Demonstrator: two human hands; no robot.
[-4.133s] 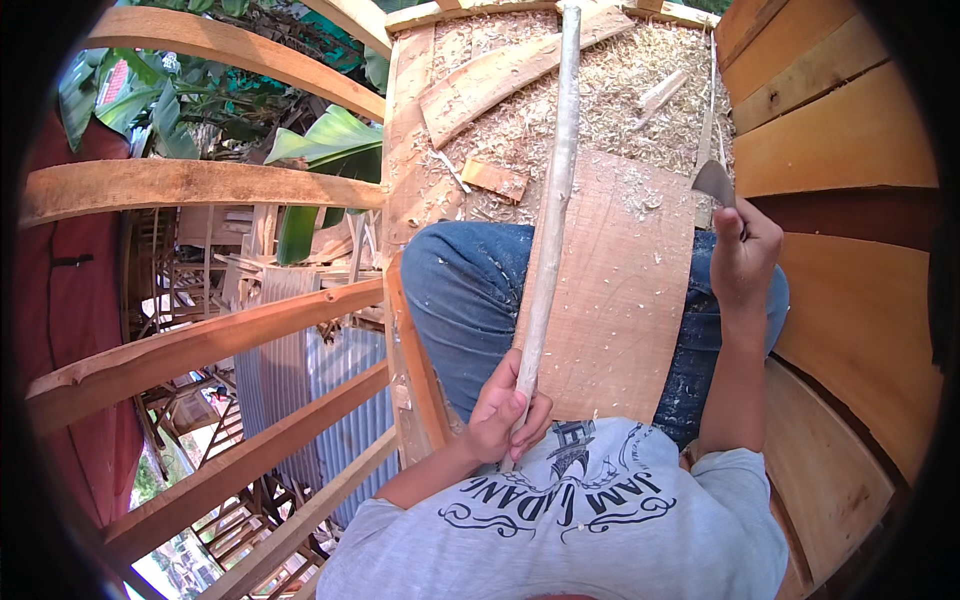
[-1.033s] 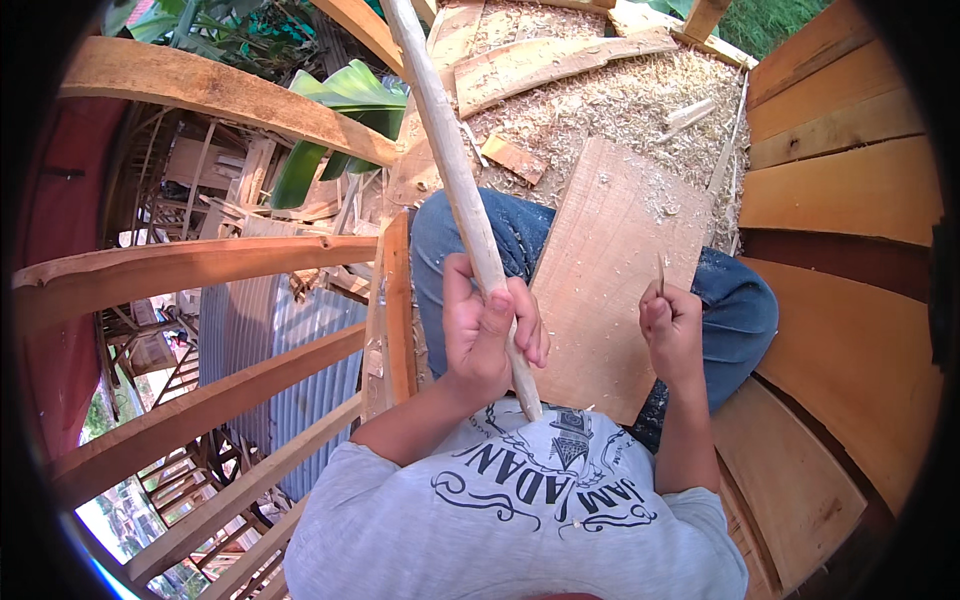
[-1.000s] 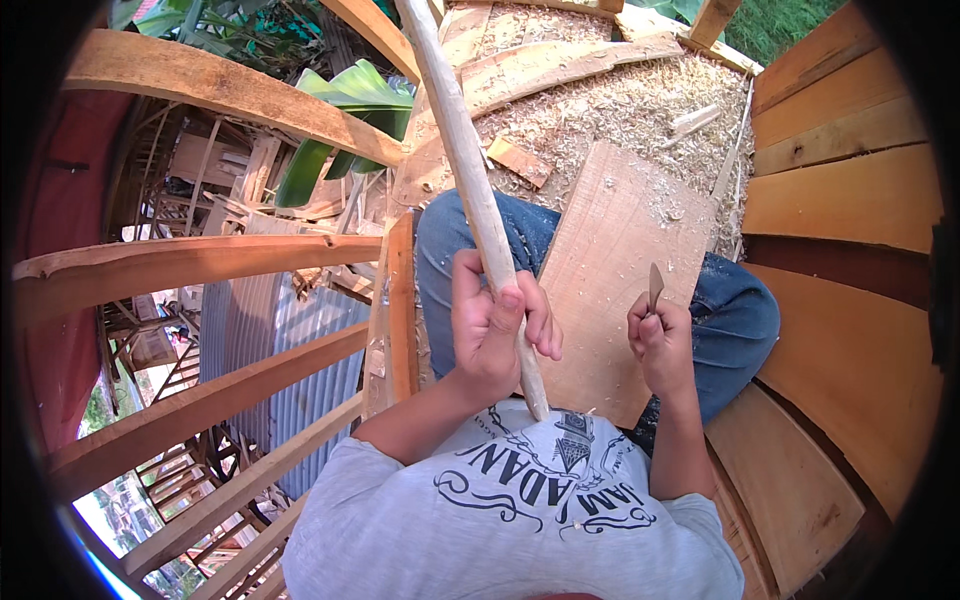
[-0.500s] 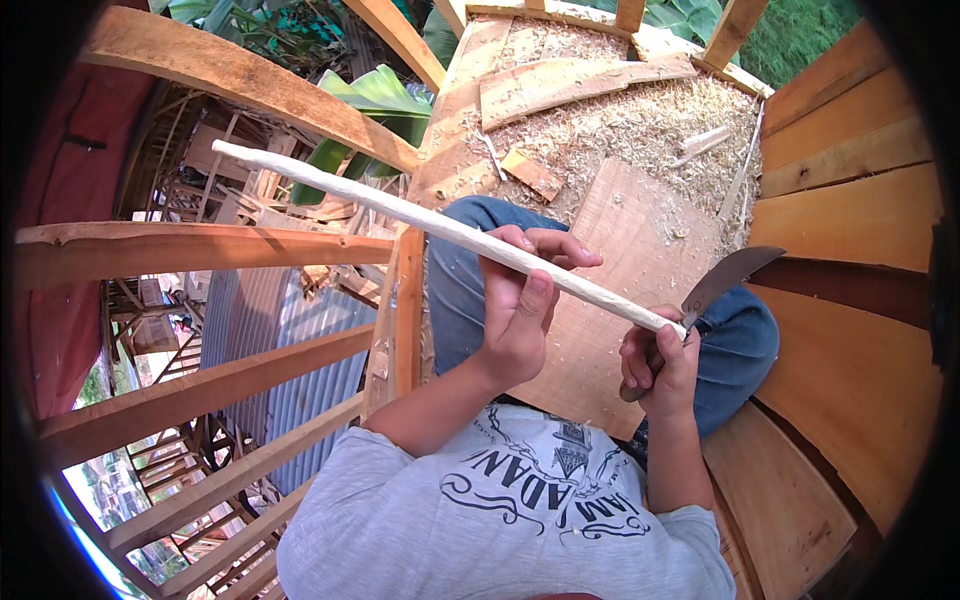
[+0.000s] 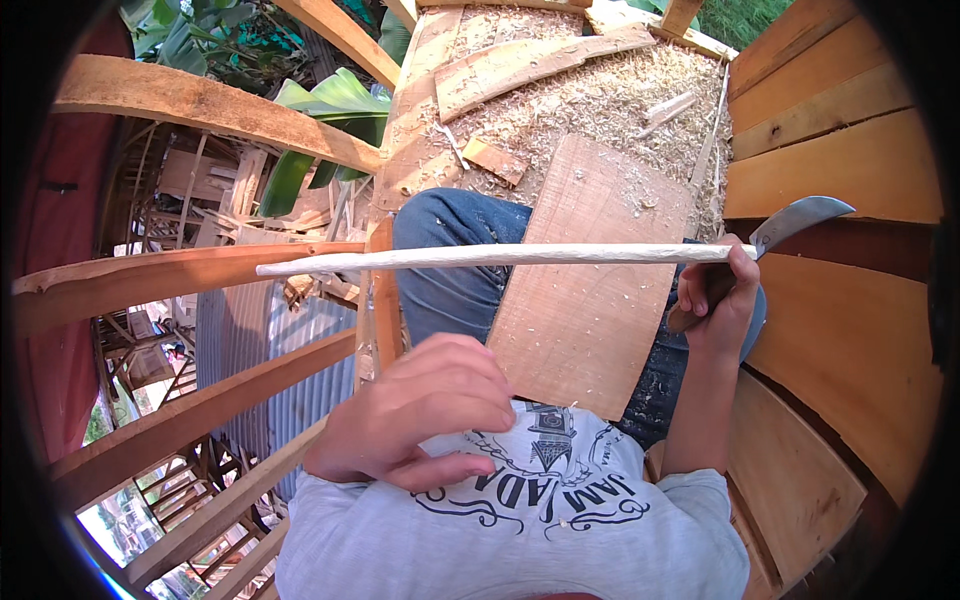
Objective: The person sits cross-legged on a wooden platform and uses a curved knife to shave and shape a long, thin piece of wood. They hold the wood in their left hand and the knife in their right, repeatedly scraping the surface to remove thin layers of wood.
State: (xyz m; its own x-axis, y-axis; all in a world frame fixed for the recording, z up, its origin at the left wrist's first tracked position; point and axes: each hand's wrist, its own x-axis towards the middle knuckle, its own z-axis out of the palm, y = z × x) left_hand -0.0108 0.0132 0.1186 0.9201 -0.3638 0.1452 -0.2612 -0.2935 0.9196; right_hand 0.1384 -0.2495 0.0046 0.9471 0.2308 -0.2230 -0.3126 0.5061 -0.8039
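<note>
One right hand [image 5: 720,298] grips two items together: one pale stick [image 5: 510,256], at its right end, and one curved knife [image 5: 800,222], by its handle. The stick spans left to right above one flat board [image 5: 590,320]. One left hand [image 5: 420,410], empty, fingers loosely parted, is near left, apart from the stick. Far side: one long plank [image 5: 540,68], one small block [image 5: 495,161].

Can't fully see the brown wooden knife handle [image 5: 684,321] inside right grip [image 5: 727,293]; can't separate tiny pale shavings [image 5: 642,198] near far edge of flat tan wooden board [image 5: 585,335].
</note>
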